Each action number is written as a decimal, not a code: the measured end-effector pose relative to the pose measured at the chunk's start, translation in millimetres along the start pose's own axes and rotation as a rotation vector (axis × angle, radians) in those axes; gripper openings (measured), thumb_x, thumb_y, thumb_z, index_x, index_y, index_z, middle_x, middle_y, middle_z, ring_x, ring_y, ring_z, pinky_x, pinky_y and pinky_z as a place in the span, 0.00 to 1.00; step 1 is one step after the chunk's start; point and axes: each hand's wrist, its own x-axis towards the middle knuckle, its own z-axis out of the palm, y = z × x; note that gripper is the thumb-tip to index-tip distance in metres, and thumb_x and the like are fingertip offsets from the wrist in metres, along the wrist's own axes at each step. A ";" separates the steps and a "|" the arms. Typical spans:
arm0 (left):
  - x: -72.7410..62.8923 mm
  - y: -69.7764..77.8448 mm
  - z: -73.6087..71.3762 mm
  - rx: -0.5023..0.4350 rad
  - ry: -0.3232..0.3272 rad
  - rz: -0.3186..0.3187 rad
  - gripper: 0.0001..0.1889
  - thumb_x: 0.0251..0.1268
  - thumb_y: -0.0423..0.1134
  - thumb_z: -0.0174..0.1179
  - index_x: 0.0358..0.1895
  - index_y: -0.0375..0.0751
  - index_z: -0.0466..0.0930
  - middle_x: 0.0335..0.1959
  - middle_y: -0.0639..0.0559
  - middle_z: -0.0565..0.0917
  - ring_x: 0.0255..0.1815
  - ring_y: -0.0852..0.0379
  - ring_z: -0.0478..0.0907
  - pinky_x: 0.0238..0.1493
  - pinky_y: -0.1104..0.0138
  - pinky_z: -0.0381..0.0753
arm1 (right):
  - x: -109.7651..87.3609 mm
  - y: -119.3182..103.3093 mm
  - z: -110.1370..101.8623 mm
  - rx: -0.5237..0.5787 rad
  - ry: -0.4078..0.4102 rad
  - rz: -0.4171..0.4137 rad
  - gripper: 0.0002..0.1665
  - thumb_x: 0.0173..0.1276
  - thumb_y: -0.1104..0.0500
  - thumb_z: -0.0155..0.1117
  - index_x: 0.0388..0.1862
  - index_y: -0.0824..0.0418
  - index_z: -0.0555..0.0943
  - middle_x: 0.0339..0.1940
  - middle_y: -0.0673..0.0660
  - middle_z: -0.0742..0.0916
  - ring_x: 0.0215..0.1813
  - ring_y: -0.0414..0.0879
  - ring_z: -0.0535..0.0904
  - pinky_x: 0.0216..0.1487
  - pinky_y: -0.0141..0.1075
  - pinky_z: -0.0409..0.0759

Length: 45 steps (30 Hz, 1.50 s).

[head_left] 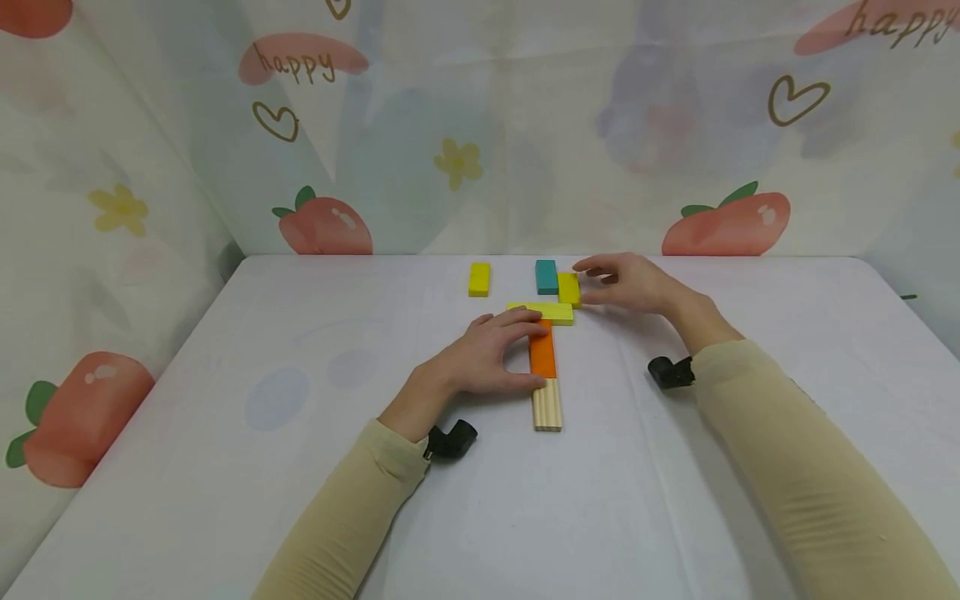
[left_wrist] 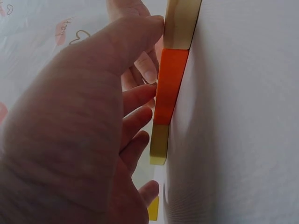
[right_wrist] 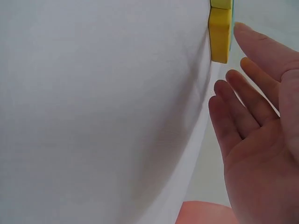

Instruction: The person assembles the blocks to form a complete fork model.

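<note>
A plain wooden block (head_left: 547,406), an orange block (head_left: 542,354) and a crosswise lime-yellow block (head_left: 557,314) lie end to end in a T shape. My left hand (head_left: 480,354) reaches over their left side. Its thumb tip is by the joint of the wooden and orange blocks, and its fingertips are near the orange and lime blocks. In the left wrist view the orange block (left_wrist: 172,86) sits beside those loosely bent fingers. My right hand (head_left: 633,283) hovers with spread fingers just right of a yellow block (head_left: 569,288), which stands against a teal block (head_left: 547,277).
Another yellow block (head_left: 479,279) lies apart at the back left. A white cloth (head_left: 600,500) covers the table, and a printed curtain (head_left: 525,125) rises behind its far edge. Dark wrist cameras sit by both sleeves.
</note>
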 end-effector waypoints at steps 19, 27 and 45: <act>-1.8 -0.9 1.8 0.025 0.014 0.027 0.34 0.64 0.57 0.66 0.71 0.50 0.72 0.74 0.58 0.68 0.76 0.62 0.56 0.77 0.52 0.46 | 20.8 -20.8 4.8 -0.002 0.051 -0.067 0.33 0.69 0.56 0.68 0.72 0.60 0.73 0.73 0.64 0.71 0.71 0.64 0.64 0.71 0.59 0.63; -0.2 -0.1 1.2 0.033 0.013 0.035 0.34 0.64 0.57 0.65 0.71 0.49 0.72 0.73 0.58 0.68 0.75 0.63 0.58 0.76 0.51 0.48 | 28.8 -25.4 8.9 -0.007 0.029 -0.055 0.34 0.69 0.55 0.69 0.72 0.59 0.72 0.74 0.65 0.69 0.72 0.66 0.63 0.70 0.61 0.63; 0.7 -1.4 1.6 0.014 0.012 0.029 0.33 0.64 0.56 0.66 0.71 0.50 0.73 0.73 0.59 0.69 0.74 0.64 0.59 0.76 0.52 0.49 | 41.2 -25.1 13.2 -0.022 0.010 -0.066 0.34 0.68 0.55 0.70 0.71 0.60 0.73 0.74 0.65 0.70 0.71 0.65 0.65 0.71 0.60 0.63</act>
